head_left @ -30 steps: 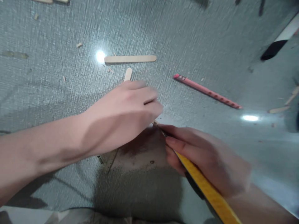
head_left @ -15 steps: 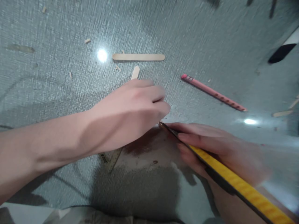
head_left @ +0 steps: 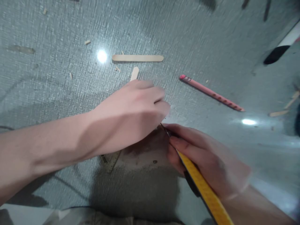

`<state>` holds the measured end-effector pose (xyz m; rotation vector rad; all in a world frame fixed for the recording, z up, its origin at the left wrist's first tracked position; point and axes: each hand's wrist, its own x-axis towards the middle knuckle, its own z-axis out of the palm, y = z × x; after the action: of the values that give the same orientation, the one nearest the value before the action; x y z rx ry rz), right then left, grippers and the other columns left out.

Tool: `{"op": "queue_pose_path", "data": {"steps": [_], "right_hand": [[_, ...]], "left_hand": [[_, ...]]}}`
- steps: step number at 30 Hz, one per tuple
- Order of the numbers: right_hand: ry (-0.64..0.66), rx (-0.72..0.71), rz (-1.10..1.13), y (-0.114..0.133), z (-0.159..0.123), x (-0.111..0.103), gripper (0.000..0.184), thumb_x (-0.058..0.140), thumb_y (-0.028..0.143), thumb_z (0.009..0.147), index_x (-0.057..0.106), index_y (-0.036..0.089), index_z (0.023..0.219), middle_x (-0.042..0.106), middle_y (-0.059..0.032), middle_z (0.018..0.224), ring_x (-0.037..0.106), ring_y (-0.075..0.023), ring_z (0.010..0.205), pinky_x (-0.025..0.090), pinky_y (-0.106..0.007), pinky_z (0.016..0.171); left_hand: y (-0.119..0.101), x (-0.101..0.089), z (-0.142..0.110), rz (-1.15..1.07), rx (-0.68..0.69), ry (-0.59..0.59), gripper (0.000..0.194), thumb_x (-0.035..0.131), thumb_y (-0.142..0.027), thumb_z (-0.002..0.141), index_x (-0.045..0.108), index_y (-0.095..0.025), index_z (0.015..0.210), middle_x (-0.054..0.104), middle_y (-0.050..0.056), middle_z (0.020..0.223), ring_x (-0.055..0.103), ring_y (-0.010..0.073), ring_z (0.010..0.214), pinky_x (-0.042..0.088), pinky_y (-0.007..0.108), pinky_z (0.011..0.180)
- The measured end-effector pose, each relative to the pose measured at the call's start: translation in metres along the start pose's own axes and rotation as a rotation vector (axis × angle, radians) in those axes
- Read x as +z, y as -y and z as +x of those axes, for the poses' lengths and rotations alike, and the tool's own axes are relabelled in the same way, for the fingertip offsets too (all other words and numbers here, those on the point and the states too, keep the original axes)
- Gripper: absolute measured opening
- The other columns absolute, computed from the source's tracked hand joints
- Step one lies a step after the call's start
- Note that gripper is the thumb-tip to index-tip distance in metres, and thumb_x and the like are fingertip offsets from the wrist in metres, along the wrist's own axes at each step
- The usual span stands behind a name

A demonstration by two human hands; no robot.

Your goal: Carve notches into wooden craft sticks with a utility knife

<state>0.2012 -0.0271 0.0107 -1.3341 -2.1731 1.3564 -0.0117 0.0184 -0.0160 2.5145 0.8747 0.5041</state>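
Observation:
My left hand (head_left: 138,112) is closed, palm down, pressing a wooden craft stick (head_left: 134,74) to the table; one rounded end of the stick sticks out above the knuckles. My right hand (head_left: 206,159) grips a yellow utility knife (head_left: 201,184) with a black part on its side. The knife's blade tip sits by the lower edge of my left hand, where the rest of the stick is hidden. A clear ruler-like piece (head_left: 114,161) with markings shows partly below my left wrist.
Another craft stick (head_left: 138,58) lies flat beyond my left hand. To its right is a pink pencil (head_left: 212,93). A white object with a black end (head_left: 277,54) lies at upper right. Broken stick pieces (head_left: 278,113) are at the right, and small wood chips (head_left: 87,42) are scattered about.
My right hand and the knife have swung left, and the knife handle now points more steeply downward. My left hand stays nearly in place on the stick.

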Motion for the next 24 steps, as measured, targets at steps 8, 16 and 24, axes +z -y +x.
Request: {"op": "queue_pose_path", "data": {"steps": [8,16,24], "right_hand": [[-0.012,0.122,0.08,0.001,-0.011,0.007,0.02,0.044,0.024,0.098,0.064,0.023,0.105,0.066,-0.001,0.068,0.06,-0.0168,0.053,0.052,-0.031,0.053],[-0.035,-0.018,-0.017,-0.003,-0.013,0.002,0.028,0.047,0.024,0.097,0.06,0.024,0.122,0.071,-0.0036,0.076,0.067,-0.0195,0.062,0.054,-0.031,0.055],[-0.05,-0.068,0.058,-0.009,-0.02,0.001,0.023,0.053,0.017,0.095,0.067,0.027,0.111,0.073,-0.0021,0.076,0.071,-0.0194,0.067,0.059,-0.03,0.058]], "left_hand": [[-0.001,-0.004,0.0,-0.02,-0.016,0.04,0.028,0.04,-0.015,0.097,0.059,-0.018,0.077,0.058,0.003,0.083,0.049,0.018,0.075,0.042,0.034,0.074],[-0.003,-0.012,0.001,-0.066,-0.054,0.128,0.025,0.041,-0.01,0.094,0.063,-0.015,0.083,0.061,0.005,0.088,0.053,0.0179,0.08,0.044,0.034,0.078],[-0.002,-0.011,0.0,-0.035,-0.047,0.101,0.028,0.038,-0.009,0.095,0.063,-0.014,0.085,0.062,0.004,0.09,0.052,0.018,0.083,0.044,0.033,0.078]]}}
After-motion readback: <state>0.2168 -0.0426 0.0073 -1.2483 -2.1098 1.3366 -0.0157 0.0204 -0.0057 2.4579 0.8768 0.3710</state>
